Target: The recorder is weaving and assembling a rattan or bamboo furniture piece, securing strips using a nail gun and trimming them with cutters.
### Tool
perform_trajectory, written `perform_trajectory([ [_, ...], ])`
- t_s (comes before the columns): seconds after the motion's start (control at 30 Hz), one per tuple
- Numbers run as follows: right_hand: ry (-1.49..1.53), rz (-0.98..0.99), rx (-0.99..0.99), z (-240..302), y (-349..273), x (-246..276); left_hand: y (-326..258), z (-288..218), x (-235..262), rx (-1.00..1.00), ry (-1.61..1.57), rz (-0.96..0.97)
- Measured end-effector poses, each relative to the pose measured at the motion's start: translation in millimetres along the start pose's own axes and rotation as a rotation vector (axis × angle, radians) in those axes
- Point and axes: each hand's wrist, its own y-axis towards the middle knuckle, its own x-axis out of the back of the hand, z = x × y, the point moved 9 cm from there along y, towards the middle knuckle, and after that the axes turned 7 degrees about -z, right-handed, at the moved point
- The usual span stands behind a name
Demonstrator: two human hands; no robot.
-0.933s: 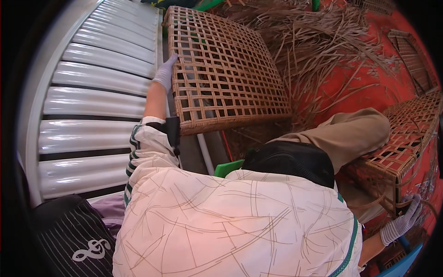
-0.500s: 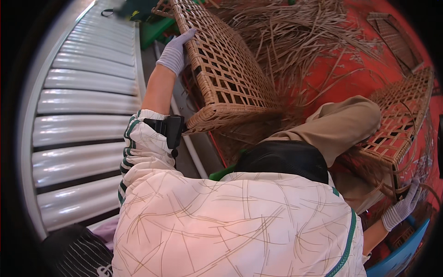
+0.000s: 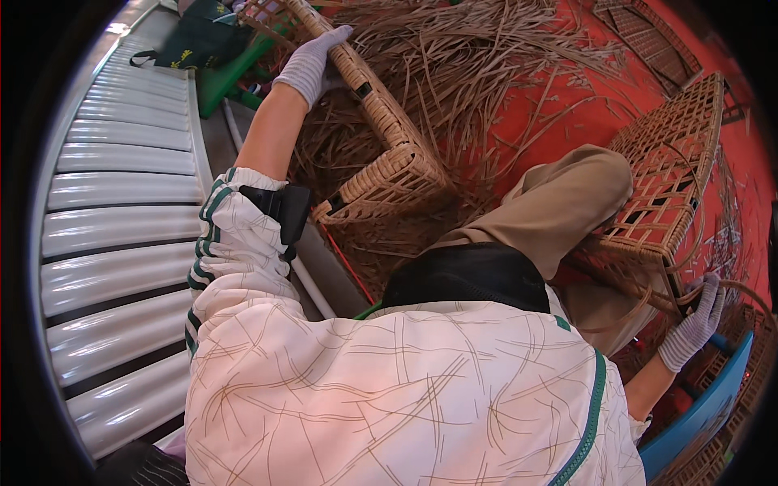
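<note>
My left hand [image 3: 312, 69], in a striped knit glove, is closed over the long edge of a brown wicker basket [image 3: 377, 121]. The basket is tilted, so its rim and one woven corner show most. At the lower right my right hand [image 3: 695, 324], gloved alike, is closed at the corner of a second open-weave wicker basket [image 3: 648, 223]. That basket leans beside my bent right leg. A thin weaving strip [image 3: 750, 290] runs out to the right from my right fingers. Part of that grip is hidden.
Loose weaving strips [image 3: 454, 65] are heaped on the red floor [image 3: 527, 105] ahead. A flat woven panel [image 3: 648, 44] lies at the far right. White ribbed slats [image 3: 121, 206] line the left, with a dark bag [image 3: 198, 40] near their far end. A blue board [image 3: 705, 417] stands lower right.
The left basket has turned, so its broad lattice face no longer shows and its edge does. My left hand stays on its edge. The whole view has shifted slightly.
</note>
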Motion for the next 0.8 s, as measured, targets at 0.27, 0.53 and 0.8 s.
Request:
perform_trajectory([
  [0.27,0.32,-0.095,-0.265,0.6,-2.8,-7.2,15.6,1.5,-11.6,-0.025,0.046,0.01],
  [0.53,0.169,-0.129,-0.144,2.7,-3.6,0.6,9.8,4.4,-43.1,0.098,0.025,0.0],
  [0.8,0.252,-0.073,-0.263,-34.6,0.2,12.0,20.8,2.8,-56.6,0.057,0.055,0.067],
])
